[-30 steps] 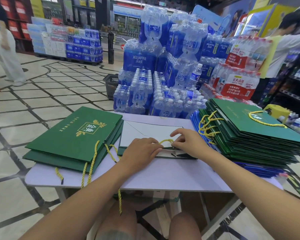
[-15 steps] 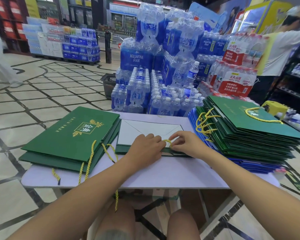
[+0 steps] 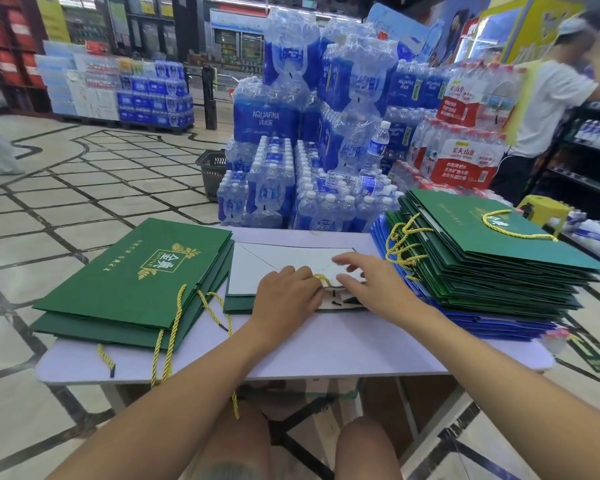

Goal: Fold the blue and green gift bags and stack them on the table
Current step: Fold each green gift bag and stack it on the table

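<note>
Your left hand (image 3: 286, 294) pinches the yellow cord handle (image 3: 323, 279) inward; beside it, your right hand (image 3: 371, 287) spreads its fingers, flattening the green gift bag (image 3: 253, 271).

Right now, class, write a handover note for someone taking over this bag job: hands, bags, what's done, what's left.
Left hand: curled on the middle bag beside its yellow cord; grip hidden.
Right hand: fingers spread over that bag, blurred.
Green pile at left, taller green-over-blue stack at right, all on the table.
Done: both piles lie flat.
Left: flatten the middle bag, then stack it.
</note>
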